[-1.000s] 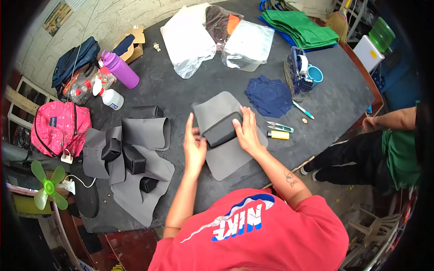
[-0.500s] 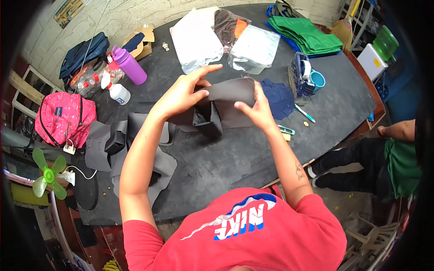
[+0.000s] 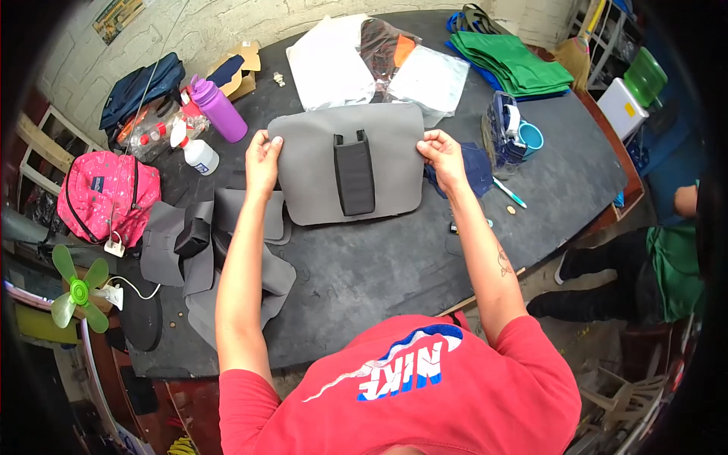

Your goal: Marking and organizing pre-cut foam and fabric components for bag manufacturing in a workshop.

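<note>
Now my left hand (image 3: 262,161) and right hand (image 3: 442,155) pinch the grey rounded fabric panel (image 3: 303,174) mid-frame; I reckon these edge-only grips may let it sag.

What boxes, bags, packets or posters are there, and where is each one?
Poster: wall, far left, rectangular, yellowish.
Cardboard box: table's far left, brown, open.
Clear plastic packets: table's far middle, holding white, dark and orange cloth.
White box: off the table's right, with a yellow label.

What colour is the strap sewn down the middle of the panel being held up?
Black strap, head view.
</note>
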A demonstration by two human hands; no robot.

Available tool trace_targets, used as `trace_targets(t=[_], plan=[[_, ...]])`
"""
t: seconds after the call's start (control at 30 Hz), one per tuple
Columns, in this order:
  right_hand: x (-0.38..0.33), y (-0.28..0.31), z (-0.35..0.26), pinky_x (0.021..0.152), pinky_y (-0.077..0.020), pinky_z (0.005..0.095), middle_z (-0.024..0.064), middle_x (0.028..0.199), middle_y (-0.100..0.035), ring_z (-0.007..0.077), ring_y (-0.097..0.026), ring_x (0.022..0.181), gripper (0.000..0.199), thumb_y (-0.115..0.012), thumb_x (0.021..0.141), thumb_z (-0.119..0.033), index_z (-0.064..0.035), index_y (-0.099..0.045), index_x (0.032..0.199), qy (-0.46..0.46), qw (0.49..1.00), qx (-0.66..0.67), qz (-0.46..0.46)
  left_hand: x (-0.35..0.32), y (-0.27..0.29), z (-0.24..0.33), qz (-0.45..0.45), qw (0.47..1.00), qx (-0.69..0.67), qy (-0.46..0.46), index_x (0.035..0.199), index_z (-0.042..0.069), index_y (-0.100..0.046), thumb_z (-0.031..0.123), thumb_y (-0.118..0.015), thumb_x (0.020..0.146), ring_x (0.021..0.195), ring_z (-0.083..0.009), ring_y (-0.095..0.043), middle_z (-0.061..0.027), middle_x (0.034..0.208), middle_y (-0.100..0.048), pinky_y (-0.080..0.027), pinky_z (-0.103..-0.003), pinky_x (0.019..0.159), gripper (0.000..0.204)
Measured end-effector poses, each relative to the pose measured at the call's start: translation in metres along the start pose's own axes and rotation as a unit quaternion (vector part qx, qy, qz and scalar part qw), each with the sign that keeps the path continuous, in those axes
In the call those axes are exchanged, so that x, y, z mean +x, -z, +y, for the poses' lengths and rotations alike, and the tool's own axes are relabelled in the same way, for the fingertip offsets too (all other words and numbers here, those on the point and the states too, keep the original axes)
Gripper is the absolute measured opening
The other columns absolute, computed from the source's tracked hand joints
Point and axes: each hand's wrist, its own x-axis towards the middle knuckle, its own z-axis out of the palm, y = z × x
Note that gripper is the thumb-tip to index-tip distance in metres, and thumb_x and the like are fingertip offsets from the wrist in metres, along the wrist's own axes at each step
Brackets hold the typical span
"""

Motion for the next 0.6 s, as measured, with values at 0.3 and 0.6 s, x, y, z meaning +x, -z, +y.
trace_targets(t=[0.3, 0.6], plan=[[-0.003, 0.002, 0.004, 0.062, -0.0434, 0.0188, -0.0003, 0.08, -0.065, 0.0041, -0.057, 0.068, 0.015, -0.066, 0.083, -0.002, -0.0039, -0.058, 0.095, 0.044, 0.999, -0.001, 0.018, -0.035, -0.024, -0.026, 0.167, 0.967, 0.151, -0.118, 0.098, 0.001, -0.052, 0.014, -0.059, 0.093, 0.062, -0.0042, -0.038, 0.0028, 0.065, -0.049, -0.035, -0.021, 0.057, 0.016], [-0.005, 0.004, 0.015, 0.062, -0.0428, 0.019, -0.0014, 0.081, -0.065, 0.0037, -0.056, 0.068, 0.017, -0.067, 0.083, -0.004, -0.0058, -0.057, 0.097, 0.035, 0.999, -0.032, 0.023, -0.046, -0.032, -0.035, 0.227, 0.96, 0.1, -0.129, 0.104, -0.002, -0.054, 0.013, -0.061, 0.092, 0.063, -0.0029, -0.038, 0.0047, 0.069, -0.051, -0.035, -0.018, 0.058, 0.02]])
